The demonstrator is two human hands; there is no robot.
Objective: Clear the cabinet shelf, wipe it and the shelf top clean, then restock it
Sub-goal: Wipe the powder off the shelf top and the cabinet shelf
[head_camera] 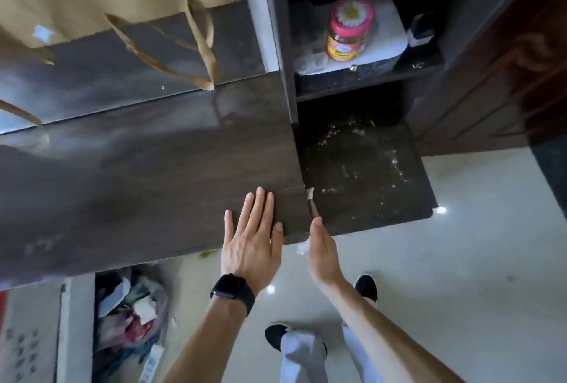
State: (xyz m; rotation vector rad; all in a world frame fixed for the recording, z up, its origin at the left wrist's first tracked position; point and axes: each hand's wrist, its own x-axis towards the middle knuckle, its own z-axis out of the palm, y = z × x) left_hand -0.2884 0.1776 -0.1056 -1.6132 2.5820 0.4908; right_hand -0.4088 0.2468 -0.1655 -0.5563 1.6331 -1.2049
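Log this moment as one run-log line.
left hand flat on shelf top | right hand holds tissue | lower shelf crumbed

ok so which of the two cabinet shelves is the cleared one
The lower shelf: bare except for scattered pale crumbs. The upper shelf still holds a pink-lidded jar on a white container.

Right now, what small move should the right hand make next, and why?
Probably sweep the tissue in the right hand across the lower shelf: it is bare but speckled with pale crumbs, while the left hand braces flat on the shelf top.
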